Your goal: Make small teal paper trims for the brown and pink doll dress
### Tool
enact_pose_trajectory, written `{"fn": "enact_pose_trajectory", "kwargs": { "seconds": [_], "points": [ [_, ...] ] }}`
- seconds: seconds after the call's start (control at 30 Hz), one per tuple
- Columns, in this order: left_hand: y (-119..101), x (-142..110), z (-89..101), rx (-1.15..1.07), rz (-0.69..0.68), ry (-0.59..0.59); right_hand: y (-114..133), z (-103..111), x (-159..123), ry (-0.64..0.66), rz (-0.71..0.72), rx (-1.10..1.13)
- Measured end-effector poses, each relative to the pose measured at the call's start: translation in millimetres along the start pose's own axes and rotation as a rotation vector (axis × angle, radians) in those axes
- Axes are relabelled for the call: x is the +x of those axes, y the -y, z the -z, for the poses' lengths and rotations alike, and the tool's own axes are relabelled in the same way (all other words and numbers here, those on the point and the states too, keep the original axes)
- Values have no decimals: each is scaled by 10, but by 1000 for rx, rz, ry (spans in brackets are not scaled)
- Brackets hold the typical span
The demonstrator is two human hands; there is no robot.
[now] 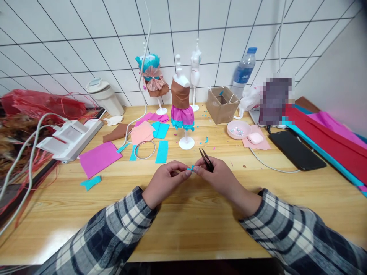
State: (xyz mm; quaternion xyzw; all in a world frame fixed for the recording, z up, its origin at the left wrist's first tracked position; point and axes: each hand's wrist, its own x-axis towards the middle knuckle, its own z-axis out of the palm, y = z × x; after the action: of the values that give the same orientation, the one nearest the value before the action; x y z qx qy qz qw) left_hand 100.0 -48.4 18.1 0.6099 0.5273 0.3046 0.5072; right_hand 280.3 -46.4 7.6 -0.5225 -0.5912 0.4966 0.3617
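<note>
Left hand: my left hand (169, 177) has thumb and forefinger nipped together on one end of a small blue scrap (191, 168).
Right hand: my right hand (219, 173) pinches the other end, with small dark scissors (208, 163) tucked in its grip, points away from me.
Blue scrap: between my fingertips, over the desk (183, 229).
Dress form: the brown-and-pink dressed form (181, 97) stands upright beyond my hands.
Leftward: a magenta sheet (100, 159) lies flat.
Rightward: a pink dish (239, 136) near a black phone (297, 150).
</note>
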Motion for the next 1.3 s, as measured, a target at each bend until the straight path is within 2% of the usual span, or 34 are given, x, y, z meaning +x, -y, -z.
{"fn": "enact_pose_trajectory", "kwargs": {
  "seconds": [0.13,0.23,0.4,0.57,0.77,1.3],
  "points": [
    [18,1,12,-51,26,-6,-9,-18,-18,36,1,48],
    [20,5,52,-128,77,-8,-11,80,-4,60,31,73],
    [56,28,114,-264,167,17,-2,291,45,254,-12,-203],
    [94,45,121,-382,216,34,-10,248,17,354,-33,-390],
    [94,45,118,-342,198,50,-60,180,4,349,-3,-334],
    [75,39,116,-244,148,66,-42,168,30,361,2,-371]
  ]
}}
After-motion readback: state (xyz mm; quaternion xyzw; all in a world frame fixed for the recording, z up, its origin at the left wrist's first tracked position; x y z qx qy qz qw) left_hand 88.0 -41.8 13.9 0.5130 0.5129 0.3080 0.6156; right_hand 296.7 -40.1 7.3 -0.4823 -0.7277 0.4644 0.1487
